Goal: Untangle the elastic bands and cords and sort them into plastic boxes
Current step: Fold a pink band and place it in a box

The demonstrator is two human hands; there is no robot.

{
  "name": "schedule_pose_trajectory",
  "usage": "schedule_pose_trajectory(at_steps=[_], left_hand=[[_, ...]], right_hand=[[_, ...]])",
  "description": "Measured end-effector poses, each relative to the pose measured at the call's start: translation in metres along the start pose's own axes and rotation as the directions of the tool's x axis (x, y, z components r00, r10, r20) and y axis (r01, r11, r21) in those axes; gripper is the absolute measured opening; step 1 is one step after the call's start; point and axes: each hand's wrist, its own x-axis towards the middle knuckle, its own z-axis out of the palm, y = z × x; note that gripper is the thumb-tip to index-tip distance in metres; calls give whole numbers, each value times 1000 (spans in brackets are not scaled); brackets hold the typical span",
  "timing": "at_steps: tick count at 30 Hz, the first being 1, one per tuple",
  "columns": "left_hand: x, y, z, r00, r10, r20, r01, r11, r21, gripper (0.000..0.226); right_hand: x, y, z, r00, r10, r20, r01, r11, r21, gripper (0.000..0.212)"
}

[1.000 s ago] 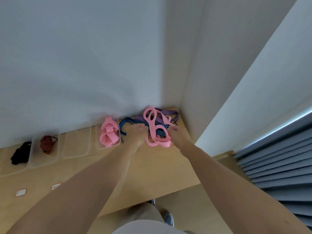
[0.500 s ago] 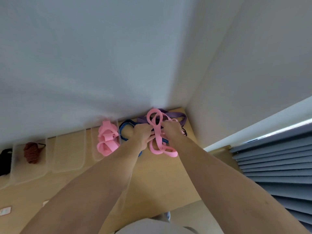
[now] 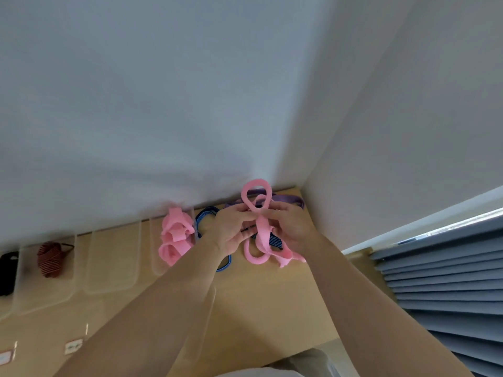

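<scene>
a: what can go wrong here?

b: the biggest worry is the pile. the pink band (image 3: pixel 261 235) hangs down from the fingers onto the table (image 3: pixel 272 308). the blue cord (image 3: pixel 225 265) lies under the fingers, and the purple band (image 3: pixel 288 198) lies behind them. if the hands pull hard, i think the whole pile lifts with it, or the knot gets tighter.

a: who holds the pink band?

b: both hands. the left hand (image 3: pixel 228 232) and the right hand (image 3: pixel 291 227) each pinch it where it crosses itself. a loop stands up above the fingertips. if one pinch slips, the band may spring back into the pile.

a: and the boxes?

b: they stand in a row, out past the left hand's fingers. the nearest box (image 3: pixel 155 257) holds folded pink bands (image 3: pixel 175 238). i see no band in the next box (image 3: pixel 111 268). the box after that (image 3: pixel 30 289) holds a red-brown cord bundle (image 3: pixel 51 258). furthest from the fingers sits something black (image 3: pixel 7 270), cut off by the edge, so i cannot tell what it is.

a: any small worry?

b: a loose end may stay hooked on the blue cord.
</scene>
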Motion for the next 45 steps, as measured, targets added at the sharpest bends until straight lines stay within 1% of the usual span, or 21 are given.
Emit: schedule_pose_trajectory(at_steps=[2, 5, 7, 11, 14, 17, 19, 23, 27, 31, 34, 37, 41, 43, 45], left_hand=[[-12, 2, 5, 997, 74, 8, -75, 995, 65, 31], [-31, 3, 17, 986, 166, 10, -165, 976, 139, 28], [-43, 5, 29, 974, 225, 5, -222, 956, 192, 27], [-67, 10, 55, 933, 348, -95, -313, 912, 265, 26], [-85, 14, 78, 875, 461, -145, -413, 869, 273, 25], [-101, 17, 98, 804, 559, -203, -495, 819, 292, 21], [-110, 19, 109, 758, 614, -220, -538, 780, 319, 19], [-129, 24, 125, 688, 690, -227, -584, 711, 392, 19], [-147, 28, 136, 625, 744, -235, -598, 650, 469, 20], [-159, 27, 140, 546, 803, -237, -627, 580, 521, 21], [-167, 29, 138, 542, 818, -194, -654, 556, 513, 21], [-176, 31, 129, 578, 806, -126, -663, 554, 503, 21], [-183, 40, 112, 637, 766, -82, -650, 592, 477, 19], [-185, 47, 104, 639, 768, -47, -660, 578, 480, 17], [-186, 53, 97, 623, 782, -23, -677, 554, 485, 16]], right_hand=[[-7, -2, -5, 998, -41, 51, 39, 998, 42, 20], [-19, -7, -11, 987, -104, 125, 97, 994, 58, 25], [-31, -13, -13, 979, -149, 138, 143, 988, 51, 27], [-54, -30, -16, 959, -235, 162, 231, 972, 45, 25], [-67, -51, -23, 937, -289, 195, 290, 957, 26, 26], [-80, -74, -31, 896, -337, 290, 341, 939, 40, 28], [-88, -86, -35, 878, -352, 325, 352, 934, 60, 31], [-98, -100, -35, 849, -371, 377, 371, 926, 76, 33], [-107, -108, -33, 831, -382, 405, 382, 920, 86, 33], [-115, -109, -31, 812, -401, 425, 381, 915, 134, 31], [-122, -111, -29, 800, -414, 434, 380, 910, 167, 28], [-129, -113, -22, 794, -429, 431, 383, 903, 193, 26], [-139, -110, -4, 799, -460, 388, 410, 888, 209, 27], [-144, -110, 4, 795, -475, 377, 435, 880, 191, 28], [-148, -111, 10, 787, -492, 373, 468, 869, 159, 27]])
